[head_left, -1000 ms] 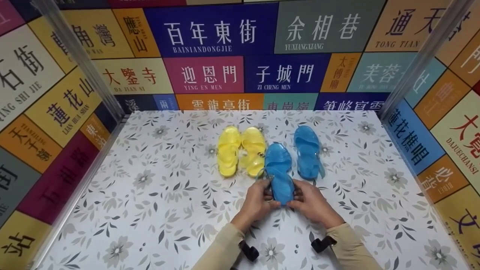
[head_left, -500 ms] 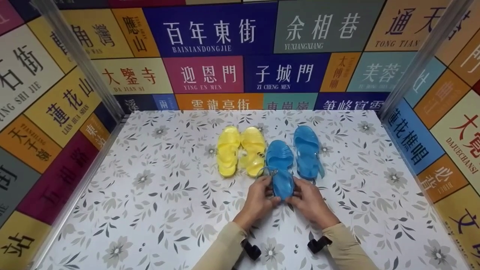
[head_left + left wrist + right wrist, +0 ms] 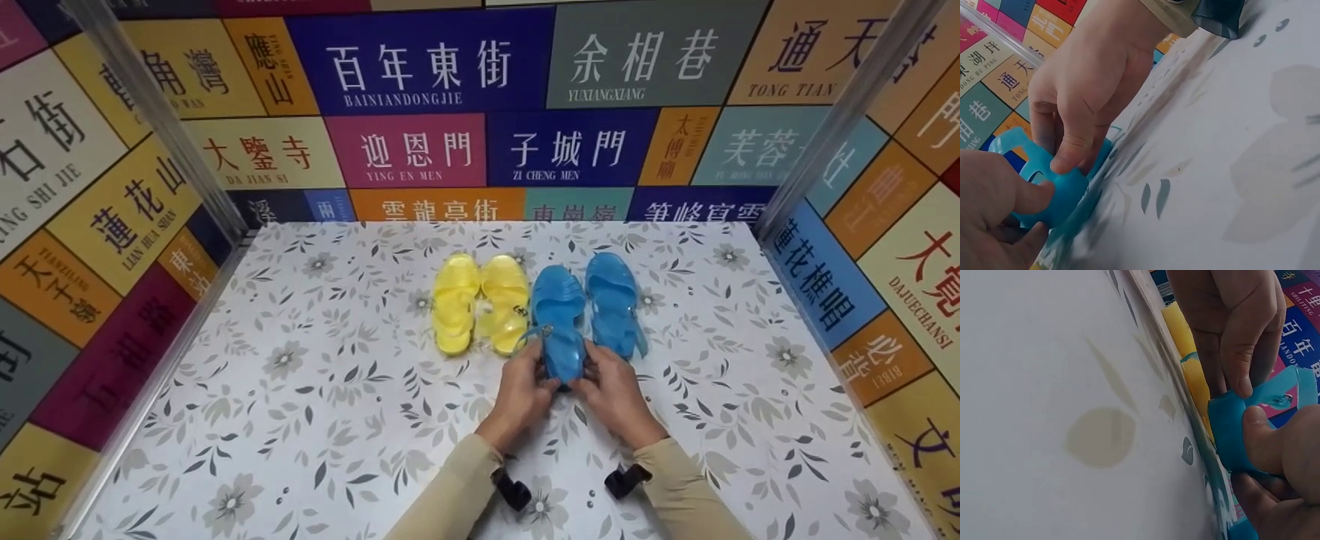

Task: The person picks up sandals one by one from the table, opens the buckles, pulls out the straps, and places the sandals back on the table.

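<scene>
A blue jelly sandal (image 3: 559, 296) lies in front of me, toe pointing away, between a yellow pair and a second blue sandal (image 3: 613, 300). My left hand (image 3: 523, 386) grips its heel end from the left, thumb on top. From the right, my right hand (image 3: 613, 382) pinches the same heel end, its thumb close to the other. In the left wrist view the blue heel (image 3: 1061, 194) sits between both hands; in the right wrist view both thumbs press the heel's edge (image 3: 1227, 422). The fingers under the sandal are partly hidden.
On the left stand two yellow jelly sandals, the outer one (image 3: 455, 304) and the inner one (image 3: 505, 300), side by side. A white cloth with grey leaves (image 3: 300, 420) covers the table. Panels with printed signs (image 3: 420, 67) wall in the back and both sides.
Both hands have slid the held blue sandal forward, away from me, so its toe now sits nearly level with the other sandals. The yellow pair and the other blue sandal have stayed put.
</scene>
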`<state>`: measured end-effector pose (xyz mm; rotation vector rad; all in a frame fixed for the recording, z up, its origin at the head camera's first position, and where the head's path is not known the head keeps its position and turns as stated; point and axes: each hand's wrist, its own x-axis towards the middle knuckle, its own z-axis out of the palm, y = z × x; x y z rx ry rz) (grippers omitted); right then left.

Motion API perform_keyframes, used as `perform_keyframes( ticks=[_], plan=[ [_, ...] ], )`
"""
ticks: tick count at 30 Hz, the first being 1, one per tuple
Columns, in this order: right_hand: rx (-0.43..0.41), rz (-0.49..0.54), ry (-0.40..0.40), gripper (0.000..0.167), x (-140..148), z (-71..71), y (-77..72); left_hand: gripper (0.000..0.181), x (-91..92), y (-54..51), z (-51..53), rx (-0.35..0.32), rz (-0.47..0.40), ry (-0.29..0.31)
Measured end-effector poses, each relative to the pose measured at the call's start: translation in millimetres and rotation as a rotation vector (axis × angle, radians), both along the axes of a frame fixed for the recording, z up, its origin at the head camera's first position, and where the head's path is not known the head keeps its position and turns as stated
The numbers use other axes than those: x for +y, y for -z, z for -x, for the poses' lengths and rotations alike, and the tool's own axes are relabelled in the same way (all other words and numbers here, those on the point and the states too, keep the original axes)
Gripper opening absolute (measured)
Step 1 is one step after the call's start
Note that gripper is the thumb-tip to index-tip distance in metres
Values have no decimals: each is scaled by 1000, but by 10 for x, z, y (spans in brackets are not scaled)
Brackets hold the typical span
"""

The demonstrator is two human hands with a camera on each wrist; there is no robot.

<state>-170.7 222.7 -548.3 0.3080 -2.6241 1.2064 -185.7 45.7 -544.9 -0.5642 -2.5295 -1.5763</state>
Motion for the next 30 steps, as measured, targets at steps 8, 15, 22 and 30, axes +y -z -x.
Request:
perform_keyframes(
  ticks=[8, 15, 22, 30],
  plan=[
    [-13, 24, 25, 66, -31, 93, -30, 41, 86, 177, 199, -20, 23, -31],
    [-6, -6, 66, 66, -35, 132, -2, 40, 138, 137, 208, 3, 8, -41],
    [-44, -39, 102, 67, -50, 153, 42, 31, 232, 48, 120, 76, 82, -101],
    [-54, -72, 170, 61, -139, 184, -3, 37, 354, 170, 189, 75, 29, -185]
  ],
)
